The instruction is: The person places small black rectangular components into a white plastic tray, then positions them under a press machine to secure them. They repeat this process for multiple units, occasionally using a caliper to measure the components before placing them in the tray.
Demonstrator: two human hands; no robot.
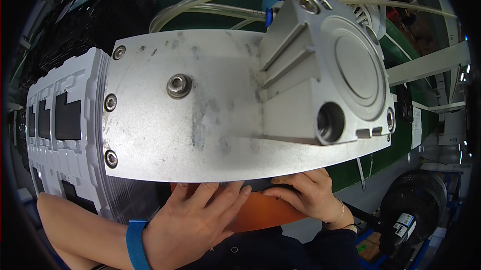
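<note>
Risk noted: fingers could be pinched if the pneumatic cylinder (325,84) on the metal plate (200,114) acted, since both hands lay just under the plate's lower edge. Left hand (193,220) rested flat, grip wide, on the orange pad (260,212). Right hand (308,195) pinched a dark part (258,185), mostly hidden below the plate.

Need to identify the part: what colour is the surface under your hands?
Orange surface, seen in the head view.
</note>
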